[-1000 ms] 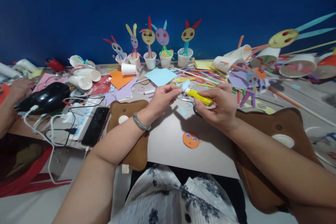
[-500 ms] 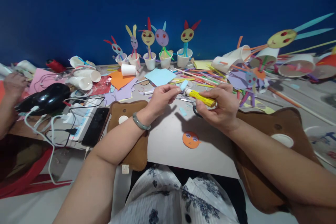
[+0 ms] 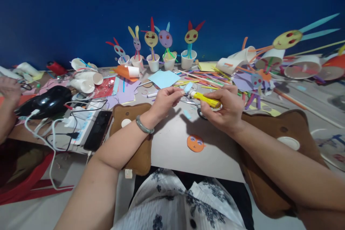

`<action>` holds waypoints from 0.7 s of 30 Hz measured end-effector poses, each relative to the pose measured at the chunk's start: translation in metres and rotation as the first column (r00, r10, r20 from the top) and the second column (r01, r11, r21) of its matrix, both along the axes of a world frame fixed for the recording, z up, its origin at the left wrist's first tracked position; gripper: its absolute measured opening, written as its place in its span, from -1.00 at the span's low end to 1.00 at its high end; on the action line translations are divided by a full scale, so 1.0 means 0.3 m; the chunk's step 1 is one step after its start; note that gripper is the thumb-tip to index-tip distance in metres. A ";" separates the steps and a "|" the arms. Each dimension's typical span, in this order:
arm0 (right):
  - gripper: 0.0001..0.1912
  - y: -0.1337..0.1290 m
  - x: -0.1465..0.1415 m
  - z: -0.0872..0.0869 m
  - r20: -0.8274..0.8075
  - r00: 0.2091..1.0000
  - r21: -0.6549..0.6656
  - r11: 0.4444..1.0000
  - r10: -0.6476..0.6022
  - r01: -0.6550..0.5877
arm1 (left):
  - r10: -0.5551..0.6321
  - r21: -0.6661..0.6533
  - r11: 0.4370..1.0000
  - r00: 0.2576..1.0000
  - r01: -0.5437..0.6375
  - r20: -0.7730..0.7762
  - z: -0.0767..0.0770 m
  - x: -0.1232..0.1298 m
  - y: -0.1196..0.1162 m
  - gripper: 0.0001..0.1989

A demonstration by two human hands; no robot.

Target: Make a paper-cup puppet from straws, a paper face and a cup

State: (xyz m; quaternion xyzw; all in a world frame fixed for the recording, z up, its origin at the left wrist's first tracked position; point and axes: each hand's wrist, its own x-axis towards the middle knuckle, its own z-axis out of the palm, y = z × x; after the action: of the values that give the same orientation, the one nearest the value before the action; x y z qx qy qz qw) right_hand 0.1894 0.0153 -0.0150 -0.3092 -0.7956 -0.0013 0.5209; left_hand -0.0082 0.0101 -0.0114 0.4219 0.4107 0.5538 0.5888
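Observation:
My right hand (image 3: 226, 109) is wrapped round a yellow glue stick (image 3: 206, 100), its white end pointing left. Across from it, my left hand (image 3: 168, 100) is closed in a pinch at a small light-blue paper piece (image 3: 188, 87), close to the glue stick's tip. Below the hands an orange paper face (image 3: 195, 143) with drawn eyes and mouth lies on the table. Another light-blue scrap (image 3: 187, 114) rests above it. Scissors (image 3: 201, 113) lie partly hidden behind my right hand.
Paper cups with paper rabbit figures (image 3: 191, 36) line the wall. Coloured sticks (image 3: 205, 78) and a blue sheet (image 3: 164, 79) lie ahead. Brown cushions (image 3: 280, 158) flank me. At left are a power strip (image 3: 87, 122), a phone (image 3: 97, 130) and another person's hand (image 3: 9, 91).
My hands have barely moved. At the left, the orange sheet by the tipped cup has shifted back, baring papers under it. The other person's hand and the pink sheet have moved.

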 end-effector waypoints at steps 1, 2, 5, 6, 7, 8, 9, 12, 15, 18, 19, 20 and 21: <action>-0.92 -0.002 0.001 0.000 -0.010 1.000 -0.008 1.000 -0.001 0.001 | -0.001 0.006 1.000 1.000 0.001 0.002 -0.003 0.000 0.002 -0.78; -0.93 -0.004 0.001 0.001 -0.013 1.000 -0.018 1.000 0.004 -0.005 | -0.003 0.011 1.000 1.000 0.003 0.002 -0.006 -0.001 0.003 -0.77; -0.93 -0.003 -0.002 0.000 0.008 1.000 -0.048 0.999 0.024 -0.024 | -0.012 0.010 1.000 1.000 0.012 -0.008 -0.013 -0.002 0.007 -0.77; -0.94 -0.001 -0.003 -0.001 0.019 1.000 -0.050 0.998 0.025 -0.024 | -0.012 0.009 1.000 1.000 0.012 -0.011 -0.014 -0.002 0.007 -0.76; -0.94 0.002 -0.004 -0.002 0.028 0.999 -0.052 0.998 0.023 -0.022 | -0.013 0.009 1.000 1.000 0.013 -0.014 -0.014 -0.001 0.006 -0.76; -0.94 0.005 -0.005 -0.004 0.036 0.999 -0.050 0.999 0.020 -0.018 | -0.012 0.010 1.000 1.000 0.012 -0.014 -0.012 -0.001 0.005 -0.77; -0.95 0.008 -0.006 -0.007 0.044 0.999 -0.054 0.998 0.015 -0.013 | -0.011 0.010 1.000 1.000 0.011 -0.013 -0.010 0.001 0.003 -0.77; -0.93 0.017 -0.007 -0.017 0.074 0.997 -0.110 0.994 -0.021 0.029 | -0.005 0.015 1.000 1.000 0.005 0.000 0.001 0.004 -0.002 -0.82; -0.87 0.028 -0.006 -0.028 0.095 0.994 -0.199 0.977 -0.051 0.069 | 0.003 0.019 1.000 1.000 -0.004 0.020 0.011 0.007 -0.004 -0.86; -0.79 0.047 -0.004 -0.041 0.095 0.995 -0.350 0.937 0.033 0.002 | 0.020 0.005 1.000 0.999 -0.020 0.034 0.018 0.010 -0.004 -0.88; -0.74 0.055 -0.004 -0.046 0.092 0.993 -0.402 0.915 0.080 -0.036 | 0.024 0.002 1.000 0.999 -0.024 0.036 0.019 0.012 -0.004 -0.88; -0.69 0.063 -0.004 -0.053 0.088 0.988 -0.446 0.892 0.127 -0.075 | 0.027 0.004 1.000 0.999 -0.027 0.037 0.021 0.013 -0.005 -0.87; -0.63 0.072 -0.004 -0.061 0.085 0.981 -0.480 0.870 0.171 -0.110 | 0.025 0.008 1.000 0.999 -0.026 0.038 0.022 0.014 -0.006 -0.86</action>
State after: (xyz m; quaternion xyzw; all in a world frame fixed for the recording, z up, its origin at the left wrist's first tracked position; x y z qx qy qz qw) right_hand 0.1882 0.0369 -0.0332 -0.3673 -0.8233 0.2116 0.3775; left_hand -0.0042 0.0084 -0.0048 0.4086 0.4025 0.5708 0.5875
